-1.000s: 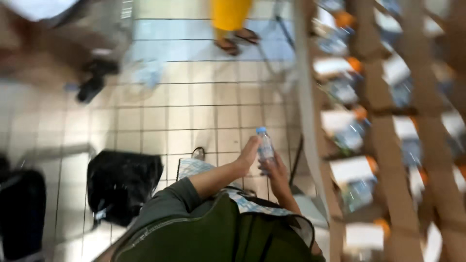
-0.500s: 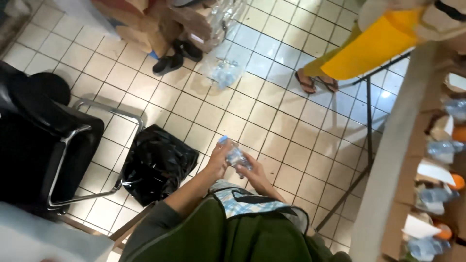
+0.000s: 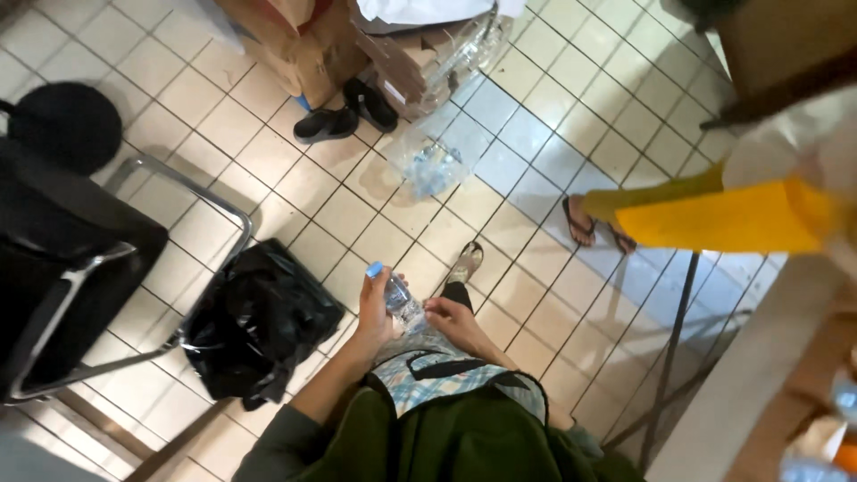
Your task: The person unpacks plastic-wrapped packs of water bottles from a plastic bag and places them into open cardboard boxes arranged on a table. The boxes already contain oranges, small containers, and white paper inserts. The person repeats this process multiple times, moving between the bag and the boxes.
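Note:
A small clear plastic bottle with a light blue cap is held low in front of my body, above the tiled floor. My left hand is wrapped around its upper part, just under the cap. My right hand touches the bottle's lower end with its fingertips. Below my hands I see my dark green top and a blue checked cloth.
A black plastic bag lies on the floor to my left, beside a black chair with a metal frame. Cardboard boxes, black shoes and a clear bag of bottles lie ahead. A person in yellow trousers stands at right, by a shelf.
The view has swung left from the bottle shelf to the floor, chair and bag. Both hands came down closer to my body, still on the bottle, which now tilts cap-left.

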